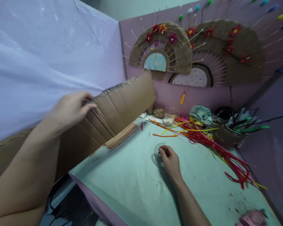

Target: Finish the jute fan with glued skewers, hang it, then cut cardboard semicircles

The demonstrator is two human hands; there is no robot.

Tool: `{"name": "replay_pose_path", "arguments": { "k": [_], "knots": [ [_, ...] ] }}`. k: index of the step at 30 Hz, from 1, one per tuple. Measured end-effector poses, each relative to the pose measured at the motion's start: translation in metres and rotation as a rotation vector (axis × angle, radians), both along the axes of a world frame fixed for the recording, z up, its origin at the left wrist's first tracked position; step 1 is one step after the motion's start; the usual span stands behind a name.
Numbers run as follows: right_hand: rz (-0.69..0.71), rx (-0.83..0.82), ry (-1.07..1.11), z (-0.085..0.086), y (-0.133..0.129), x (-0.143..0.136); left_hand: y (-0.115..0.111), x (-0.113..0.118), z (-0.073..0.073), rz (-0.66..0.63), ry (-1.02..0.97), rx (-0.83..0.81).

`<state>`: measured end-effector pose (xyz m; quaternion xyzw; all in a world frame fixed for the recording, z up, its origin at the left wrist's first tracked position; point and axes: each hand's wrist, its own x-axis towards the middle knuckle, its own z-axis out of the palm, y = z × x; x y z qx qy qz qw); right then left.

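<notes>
My left hand (73,108) is closed over the top edge of a large brown cardboard sheet (128,100), its thumb on the near face. The sheet stands tilted along the left side of the table, creased across its width. Over the middle of the table, my right hand (171,160) has thumb and fingers pinched at a small clear round disc (157,154), which has markings along its rim. The fingers cover part of that disc. A bundle of thin wooden sticks (121,136) lies against the foot of the cardboard.
Red, orange and yellow pipe cleaners (209,142) sprawl on the right, beside a tool pot (230,135). Farther back are a clear cup (171,116), a twine ball (159,112) and a crumpled cloth (200,114). Twine-covered fan decorations (184,56) hang on the back wall.
</notes>
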<state>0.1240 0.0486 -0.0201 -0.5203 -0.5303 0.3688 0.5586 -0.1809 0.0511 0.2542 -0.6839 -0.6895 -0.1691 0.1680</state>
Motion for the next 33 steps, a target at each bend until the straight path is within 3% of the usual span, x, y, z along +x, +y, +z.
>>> {"name": "replay_pose_path", "arguments": {
  "k": [6,10,14,19,21,23,26,28,31,33],
  "knots": [
    [-0.242,0.105,0.187,0.036,-0.010,0.021,0.025,0.028,-0.034,-0.322,-0.062,-0.364],
    [-0.382,0.172,0.261,0.050,-0.012,0.036,0.039,0.036,-0.039,-0.428,-0.034,-0.424],
    [-0.437,0.229,0.292,0.059,-0.012,0.047,0.052,0.040,-0.021,-0.437,0.039,-0.445],
    [-0.490,0.292,0.304,0.070,-0.025,0.058,0.054,0.073,0.022,-0.423,0.161,-0.490],
    [-0.420,0.318,0.204,0.075,-0.035,0.063,0.056,0.094,0.039,-0.430,0.214,-0.560],
    [-0.267,0.331,0.063,0.083,-0.047,0.068,0.061,0.114,0.053,-0.453,0.267,-0.669],
    [-0.026,0.283,-0.120,0.101,-0.062,0.075,0.072,0.141,0.074,-0.519,0.337,-0.822],
    [0.057,0.233,-0.214,0.113,-0.068,0.081,0.078,0.156,0.086,-0.544,0.386,-0.899],
    [0.220,0.156,-0.277,0.126,-0.072,0.087,0.081,0.179,0.096,-0.576,0.409,-1.016],
    [0.385,0.107,-0.266,0.125,-0.074,0.083,0.079,0.194,0.095,-0.581,0.394,-1.062]
  ]
}}
